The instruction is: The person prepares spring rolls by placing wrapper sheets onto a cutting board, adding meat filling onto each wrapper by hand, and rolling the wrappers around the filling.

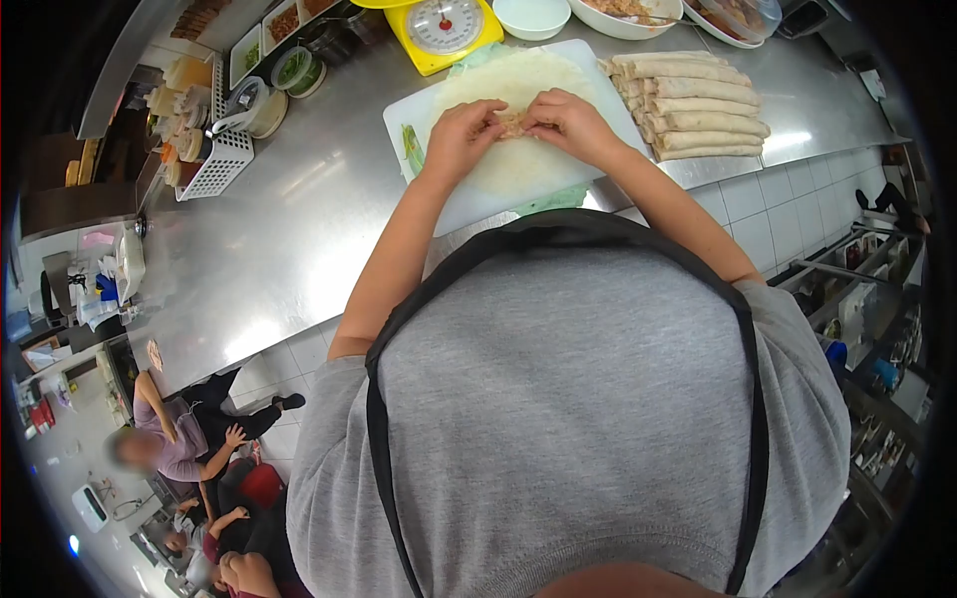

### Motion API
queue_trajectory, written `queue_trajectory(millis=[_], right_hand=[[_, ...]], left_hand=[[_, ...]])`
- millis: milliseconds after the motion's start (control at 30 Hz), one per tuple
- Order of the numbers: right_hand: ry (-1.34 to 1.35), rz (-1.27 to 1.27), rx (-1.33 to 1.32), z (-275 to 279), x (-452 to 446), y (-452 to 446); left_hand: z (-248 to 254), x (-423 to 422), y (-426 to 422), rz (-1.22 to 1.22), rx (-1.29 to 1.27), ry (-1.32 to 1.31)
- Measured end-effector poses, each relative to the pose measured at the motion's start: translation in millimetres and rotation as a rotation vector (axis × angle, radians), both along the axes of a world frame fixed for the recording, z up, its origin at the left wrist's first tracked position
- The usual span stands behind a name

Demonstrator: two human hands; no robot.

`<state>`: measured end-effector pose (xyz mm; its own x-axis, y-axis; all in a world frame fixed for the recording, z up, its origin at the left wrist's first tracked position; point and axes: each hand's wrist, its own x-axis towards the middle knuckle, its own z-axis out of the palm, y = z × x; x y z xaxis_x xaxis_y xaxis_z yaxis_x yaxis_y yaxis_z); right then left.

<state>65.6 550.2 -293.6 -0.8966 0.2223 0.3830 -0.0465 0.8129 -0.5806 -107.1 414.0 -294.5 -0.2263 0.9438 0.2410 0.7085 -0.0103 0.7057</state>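
A pale round wrapper sheet (503, 78) lies on a white cutting board (611, 112), with green film showing from under it. Across its middle runs a short strip of brownish shredded filling (512, 125). My left hand (465, 136) has its fingers closed at the strip's left end. At the right end, my right hand (568, 122) pinches the filling between curled fingers. Both wrists rest low over the sheet. Green strips of vegetable (412, 148) lie on the board's left side. Beside the board, on the right, is a stack of finished pale rolls (698, 105).
A yellow dial scale (427, 55) stands behind the board, beside a pale bowl (531, 18) and a bowl of filling (628, 18). On the left are tubs of chopped greens (297, 72) and a white basket (227, 164) of bottles. Other people sit at lower left.
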Motion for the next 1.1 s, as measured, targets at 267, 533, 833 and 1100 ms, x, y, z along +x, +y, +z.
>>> queue_trajectory(millis=[267, 533, 833, 1100], right_hand=[[-0.213, -0.097, 0.099, 1.0, -5.9, 16.6], [0.071, -0.094, -0.160, 17.5, 6.4, 17.6], [-0.056, -0.070, 0.031, 9.4, 13.0, 28.3], [-0.131, -0.131, -0.107, 6.5, 29.0, 41.4]], left_hand=[[0.0, 19.5, 16.4, -0.031, 0.071, 0.080], [4.8, 25.9, 21.2, 0.003, 0.145, 0.075], [3.9, 30.6, 36.9, -0.073, 0.088, 0.038], [-2.2, 44.5, 53.6, -0.086, 0.025, 0.096]])
